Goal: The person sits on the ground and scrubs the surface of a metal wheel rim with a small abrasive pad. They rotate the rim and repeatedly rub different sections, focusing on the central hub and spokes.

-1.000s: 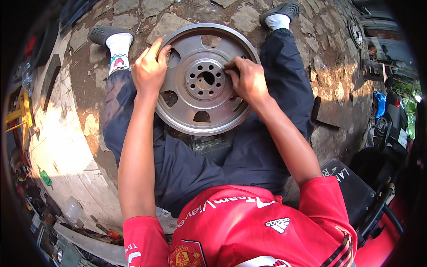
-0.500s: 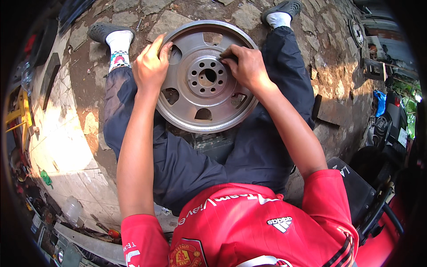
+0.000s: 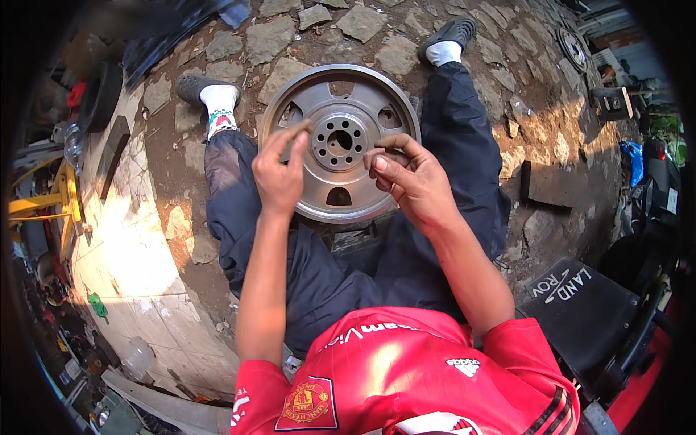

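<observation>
A grey metal wheel (image 3: 342, 201), much like a flywheel, lies between my legs. It has cut-out windows and a ring of bolt holes round its centre hole. Above its right side, my right hand (image 3: 411, 174) pinches a small brownish folded piece (image 3: 373, 157) that looks like sandpaper. My left hand (image 3: 281, 174) hovers over the wheel's left side, its fingers stretched out and apart, with nothing visible in it. Neither hand appears to press on the wheel.
Rough stone paving (image 3: 268, 38) spreads ahead, with pale tiles (image 3: 130, 246) at left. A yellow metal frame (image 3: 69, 199) stands at far left. At right are a dark metal block (image 3: 552, 185) and a black flap (image 3: 580, 308). Another wheel (image 3: 572, 49) lies far right.
My left hand has let go of the wheel's rim and moved right and nearer me. My right hand has lifted off the wheel's face, showing the folded piece. The view has shifted.
</observation>
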